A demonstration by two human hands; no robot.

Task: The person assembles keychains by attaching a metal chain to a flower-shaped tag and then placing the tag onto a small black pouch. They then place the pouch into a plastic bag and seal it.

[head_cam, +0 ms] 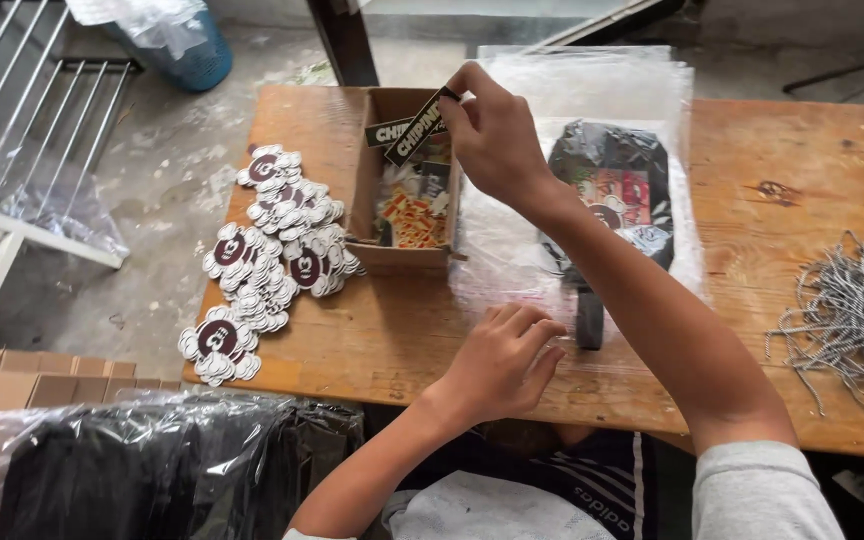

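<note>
Black label strip (415, 128), pinched in my right hand (492, 135) over the cardboard box (367, 190), could drop among its stickers, while my left hand (500, 362), fingers curled, pins the clear bag (512, 280) beside that box.

Worn wooden table (782, 150), scuffed, dark stain far right. On it, left: loose piles of round die-cut stickers (267, 250) running from far edge to near-left corner. Centre-far: small open cardboard box (372, 175) w/ mixed stickers inside. Just right of box: stack of clear plastic bags (592, 85), folded black printed garment (612, 200) on top in a bag. Right edge: heap of grey-white twisted cords (852, 310). Near-centre: left hand (497, 365) rests on bag edge.
</note>
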